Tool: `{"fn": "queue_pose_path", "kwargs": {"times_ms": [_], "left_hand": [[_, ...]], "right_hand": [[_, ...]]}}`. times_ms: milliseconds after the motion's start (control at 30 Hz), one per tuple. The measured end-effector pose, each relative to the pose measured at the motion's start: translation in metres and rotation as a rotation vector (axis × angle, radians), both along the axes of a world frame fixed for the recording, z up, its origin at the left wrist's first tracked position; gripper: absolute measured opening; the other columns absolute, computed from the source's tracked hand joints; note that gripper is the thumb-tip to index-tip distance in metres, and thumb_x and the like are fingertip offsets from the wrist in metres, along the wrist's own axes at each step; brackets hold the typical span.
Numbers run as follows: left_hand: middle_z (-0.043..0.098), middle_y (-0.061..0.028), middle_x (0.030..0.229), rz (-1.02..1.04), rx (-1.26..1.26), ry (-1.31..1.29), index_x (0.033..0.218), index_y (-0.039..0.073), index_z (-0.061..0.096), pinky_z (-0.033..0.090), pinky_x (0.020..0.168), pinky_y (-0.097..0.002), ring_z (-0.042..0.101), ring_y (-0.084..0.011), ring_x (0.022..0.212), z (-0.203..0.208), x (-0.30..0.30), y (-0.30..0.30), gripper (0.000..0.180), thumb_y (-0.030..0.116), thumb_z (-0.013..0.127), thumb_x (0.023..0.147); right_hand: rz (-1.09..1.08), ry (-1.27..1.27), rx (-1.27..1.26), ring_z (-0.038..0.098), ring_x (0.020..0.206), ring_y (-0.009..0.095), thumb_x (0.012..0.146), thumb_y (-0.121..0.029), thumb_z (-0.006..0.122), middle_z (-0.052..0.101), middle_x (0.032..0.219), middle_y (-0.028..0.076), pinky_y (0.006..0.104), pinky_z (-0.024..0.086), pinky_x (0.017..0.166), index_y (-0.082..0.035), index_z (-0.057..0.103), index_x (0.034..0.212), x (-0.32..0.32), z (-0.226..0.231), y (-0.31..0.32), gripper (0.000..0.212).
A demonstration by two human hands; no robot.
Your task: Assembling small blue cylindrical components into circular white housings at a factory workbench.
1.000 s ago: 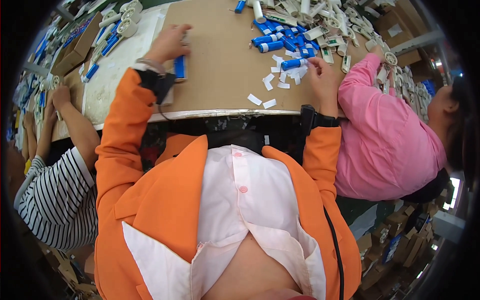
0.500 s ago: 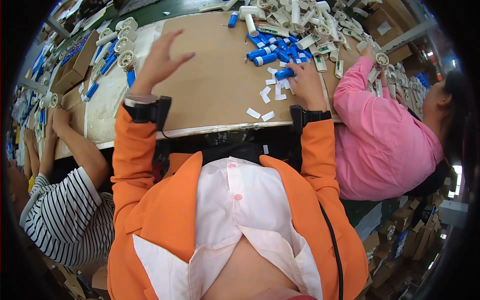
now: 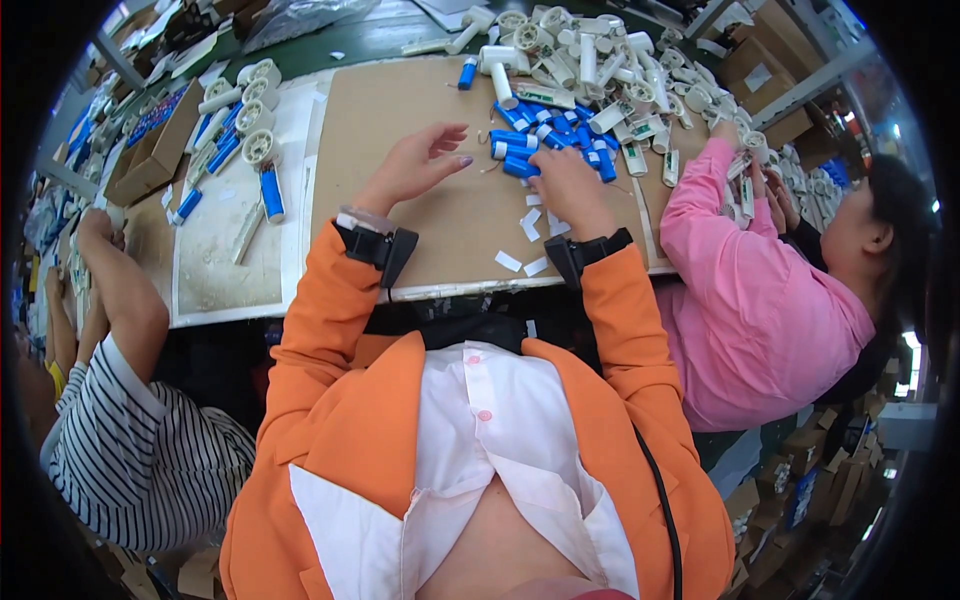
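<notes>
My left hand (image 3: 418, 168) hovers over the brown board with its fingers apart and nothing in them. It points toward the blue batteries. My right hand (image 3: 572, 188) is at the near edge of the battery pile (image 3: 570, 130), its thumb and fingers closed about the end of a blue cylindrical battery (image 3: 519, 167). The palm side of this hand is hidden. Thin wires stick out from some batteries at the left of the pile. Small white paper labels (image 3: 529, 224) lie scattered on the board just left of my right wrist.
White plastic housings (image 3: 590, 55) are heaped behind the batteries. At left stand more white housings (image 3: 258, 147), a blue battery (image 3: 271, 193) and a cardboard box (image 3: 150, 150). A co-worker in pink (image 3: 765, 310) works at right, another in stripes (image 3: 150, 440) at left.
My left hand has moved right, toward the pile, uncovering a blue battery and a white strip-like part at left. My right hand has shifted left and slightly away with the battery.
</notes>
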State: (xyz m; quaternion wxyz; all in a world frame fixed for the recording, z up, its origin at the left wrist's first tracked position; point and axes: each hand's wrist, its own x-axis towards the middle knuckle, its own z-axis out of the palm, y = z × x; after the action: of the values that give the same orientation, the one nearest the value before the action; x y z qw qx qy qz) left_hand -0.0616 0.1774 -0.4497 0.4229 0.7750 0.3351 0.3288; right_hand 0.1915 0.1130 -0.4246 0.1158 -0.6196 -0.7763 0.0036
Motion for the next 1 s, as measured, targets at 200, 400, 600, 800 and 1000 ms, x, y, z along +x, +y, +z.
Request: {"fn": "queue_pose_path", "kwargs": {"times_ms": [200, 400, 600, 800, 1000], "left_hand": [[0.066, -0.0079, 0.102, 0.124, -0.103, -0.275, 0.120, 0.002, 0.056, 0.051, 0.081, -0.0263, 0.063, -0.0133, 0.091, -0.017, -0.002, 0.011, 0.035, 0.012, 0.064, 0.087], [0.066, -0.0059, 0.095, 0.131, -0.112, -0.367, 0.117, 0.002, 0.058, 0.051, 0.078, -0.0249, 0.063, -0.0117, 0.086, -0.021, 0.002, 0.007, 0.031, 0.012, 0.063, 0.088], [0.066, -0.0052, 0.092, 0.170, -0.128, -0.314, 0.114, 0.003, 0.060, 0.051, 0.075, -0.0245, 0.062, -0.0104, 0.082, -0.021, -0.001, 0.006, 0.028, 0.013, 0.064, 0.088], [0.063, -0.0056, 0.098, 0.164, -0.139, -0.270, 0.120, 0.002, 0.056, 0.050, 0.079, -0.0224, 0.061, -0.0101, 0.088, -0.017, -0.002, 0.006, 0.030, 0.009, 0.058, 0.091], [0.065, -0.0078, 0.090, 0.321, -0.281, -0.406, 0.120, -0.001, 0.054, 0.050, 0.072, -0.0239, 0.062, -0.0112, 0.079, -0.020, -0.003, 0.010, 0.044, 0.027, 0.064, 0.088]], "right_hand": [[0.114, 0.134, 0.210, 0.057, 0.099, 0.033, 0.077, -0.028, 0.070, 0.064, 0.100, 0.014, 0.0407, 0.046, 0.084, -0.007, 0.061, 0.110, 0.016, 0.013, 0.064, 0.041], [0.251, -0.048, 0.305, 0.060, 0.099, 0.030, 0.072, -0.046, 0.071, 0.064, 0.101, 0.015, 0.0405, 0.047, 0.085, -0.013, 0.058, 0.119, 0.031, -0.006, 0.142, 0.059], [0.151, -0.100, 0.090, 0.060, 0.100, 0.031, 0.077, -0.056, 0.063, 0.061, 0.110, 0.014, 0.0422, 0.048, 0.085, -0.017, 0.058, 0.118, 0.009, 0.001, 0.132, 0.057], [0.192, -0.087, 0.145, 0.062, 0.092, 0.031, 0.082, -0.051, 0.060, 0.061, 0.104, 0.012, 0.0418, 0.051, 0.076, -0.019, 0.058, 0.116, 0.005, 0.002, 0.129, 0.047], [0.313, -0.112, 0.140, 0.063, 0.081, 0.030, 0.082, -0.044, 0.063, 0.062, 0.095, 0.008, 0.0405, 0.051, 0.066, -0.019, 0.058, 0.117, -0.043, 0.034, 0.068, 0.043]]}}
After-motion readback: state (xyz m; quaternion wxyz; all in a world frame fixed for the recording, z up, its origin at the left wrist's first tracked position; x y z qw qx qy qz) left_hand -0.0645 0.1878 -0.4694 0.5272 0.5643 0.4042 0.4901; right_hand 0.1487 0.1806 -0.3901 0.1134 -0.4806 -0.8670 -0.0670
